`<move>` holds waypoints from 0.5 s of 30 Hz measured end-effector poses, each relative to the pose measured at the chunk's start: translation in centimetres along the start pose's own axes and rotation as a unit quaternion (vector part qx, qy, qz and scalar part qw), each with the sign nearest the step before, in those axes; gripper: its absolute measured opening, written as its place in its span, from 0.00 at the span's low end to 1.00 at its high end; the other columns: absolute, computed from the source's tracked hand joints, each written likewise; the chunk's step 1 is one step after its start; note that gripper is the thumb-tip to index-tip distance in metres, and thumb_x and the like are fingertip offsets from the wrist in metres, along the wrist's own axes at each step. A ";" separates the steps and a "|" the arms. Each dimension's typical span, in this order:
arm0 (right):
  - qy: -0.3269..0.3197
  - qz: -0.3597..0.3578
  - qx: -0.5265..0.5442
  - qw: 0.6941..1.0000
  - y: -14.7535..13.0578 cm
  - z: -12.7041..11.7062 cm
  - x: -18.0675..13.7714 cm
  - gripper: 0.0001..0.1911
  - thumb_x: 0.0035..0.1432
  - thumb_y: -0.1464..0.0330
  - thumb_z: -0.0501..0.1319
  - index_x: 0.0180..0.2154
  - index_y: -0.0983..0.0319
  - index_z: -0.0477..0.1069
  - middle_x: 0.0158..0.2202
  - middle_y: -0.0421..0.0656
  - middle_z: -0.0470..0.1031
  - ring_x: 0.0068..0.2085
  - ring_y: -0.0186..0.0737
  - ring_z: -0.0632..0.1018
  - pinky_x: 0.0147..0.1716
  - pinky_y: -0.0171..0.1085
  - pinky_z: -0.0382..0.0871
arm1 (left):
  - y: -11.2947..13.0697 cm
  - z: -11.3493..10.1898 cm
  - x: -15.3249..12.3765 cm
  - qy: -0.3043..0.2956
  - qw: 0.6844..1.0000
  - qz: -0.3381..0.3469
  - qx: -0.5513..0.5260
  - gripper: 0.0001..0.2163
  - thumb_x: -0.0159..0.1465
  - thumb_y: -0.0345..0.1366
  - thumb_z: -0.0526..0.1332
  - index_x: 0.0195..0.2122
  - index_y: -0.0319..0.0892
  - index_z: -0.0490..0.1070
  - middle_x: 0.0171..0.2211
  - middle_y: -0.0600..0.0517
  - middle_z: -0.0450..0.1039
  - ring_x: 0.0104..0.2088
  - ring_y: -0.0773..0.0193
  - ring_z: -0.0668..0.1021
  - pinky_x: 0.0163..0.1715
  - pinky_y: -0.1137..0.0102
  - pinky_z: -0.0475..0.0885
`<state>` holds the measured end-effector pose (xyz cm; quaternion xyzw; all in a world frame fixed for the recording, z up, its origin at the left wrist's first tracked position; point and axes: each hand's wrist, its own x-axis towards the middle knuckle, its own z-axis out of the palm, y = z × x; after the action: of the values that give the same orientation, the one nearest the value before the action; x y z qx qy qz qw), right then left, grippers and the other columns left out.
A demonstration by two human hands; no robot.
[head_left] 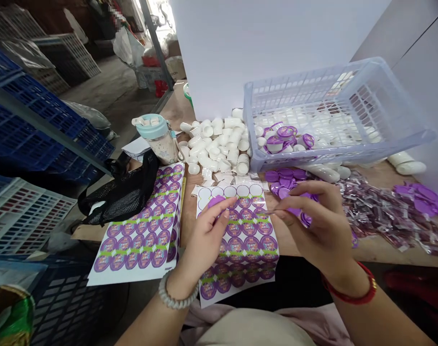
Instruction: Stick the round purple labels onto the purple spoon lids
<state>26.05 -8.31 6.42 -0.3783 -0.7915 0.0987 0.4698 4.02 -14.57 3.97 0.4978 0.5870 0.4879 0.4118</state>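
Observation:
My left hand (204,235) pinches a round purple lid (216,200) between thumb and fingers, above a sheet of round purple stickers (240,242). The sheet's top row and part of the second row are bare white circles. To its right, my right hand (322,230) has thumb and forefinger pressed together on something thin (267,212), seen edge-on and too small to name. Loose purple lids (285,179) lie just beyond my right hand. A stack of more sticker sheets (139,230) rests to the left.
White cups (219,139) are heaped at the back. A pale plastic crate (334,154) holds cups, some with purple lids. Small dark-filled sachets (384,211) are piled at right. A tumbler (157,137) and black mesh bag (123,197) stand left, near blue crates (35,120).

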 end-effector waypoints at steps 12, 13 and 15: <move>-0.100 0.219 0.383 0.892 -1.3 3.8 0.1 0.32 0.61 0.65 0.73 0.61 0.49 0.63 0.48 0.42 0.79 0.49 0.42 0.82 0.53 0.46 0.78 | 1.2 2.1 -0.4 -0.069 0.947 -0.116 -0.290 0.51 0.60 0.40 0.76 0.77 0.55 0.45 0.39 0.52 0.83 0.29 0.60 0.86 0.31 0.68 0.83; -0.115 0.224 0.390 0.886 -1.4 4.1 0.3 0.34 0.62 0.66 0.72 0.63 0.50 0.60 0.46 0.41 0.81 0.47 0.41 0.83 0.52 0.46 0.79 | 1.3 2.1 -0.5 -0.075 0.946 -0.120 -0.291 0.54 0.60 0.40 0.76 0.78 0.57 0.41 0.38 0.53 0.83 0.28 0.60 0.86 0.30 0.68 0.83; -0.123 0.233 0.395 0.880 -1.5 4.5 0.7 0.34 0.63 0.67 0.71 0.64 0.51 0.57 0.39 0.38 0.81 0.42 0.41 0.83 0.48 0.46 0.79 | 1.4 2.1 -0.6 -0.082 0.945 -0.126 -0.292 0.56 0.60 0.38 0.76 0.78 0.57 0.36 0.36 0.54 0.83 0.28 0.59 0.86 0.30 0.67 0.83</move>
<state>21.45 -7.97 5.25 -0.3195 -0.6271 0.5554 0.4430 6.36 -14.77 4.96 0.3160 0.4414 0.5396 0.6436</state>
